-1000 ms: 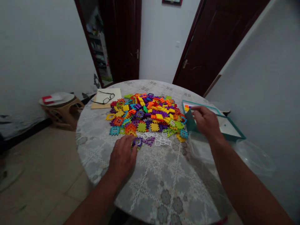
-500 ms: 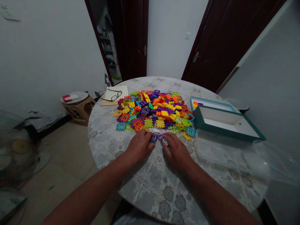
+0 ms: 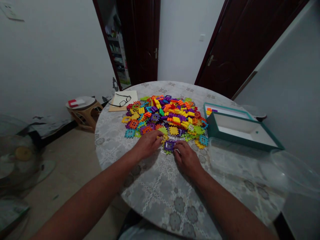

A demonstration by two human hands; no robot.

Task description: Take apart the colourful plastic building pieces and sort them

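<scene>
A big heap of coloured plastic interlocking tiles (image 3: 167,117) lies on the round table (image 3: 160,190) with its patterned grey cloth. My left hand (image 3: 147,144) rests at the heap's near edge, fingers curled onto yellow and green tiles. My right hand (image 3: 186,159) lies just right of it, fingertips touching a purple square tile (image 3: 169,145) that sits among white tiles. Both hands press on pieces flat on the table; neither lifts anything.
A teal box (image 3: 240,130) with a white inside stands at the right, its lid (image 3: 226,110) behind holding a few tiles. Clear plastic containers (image 3: 252,163) sit near the right edge. Glasses (image 3: 122,100) lie on a notebook at the far left. A stool (image 3: 83,111) and a fan (image 3: 20,156) stand on the floor.
My right hand left the teal box and came to the near edge of the heap beside my left hand. Both hands then shifted slightly forward onto the tiles.
</scene>
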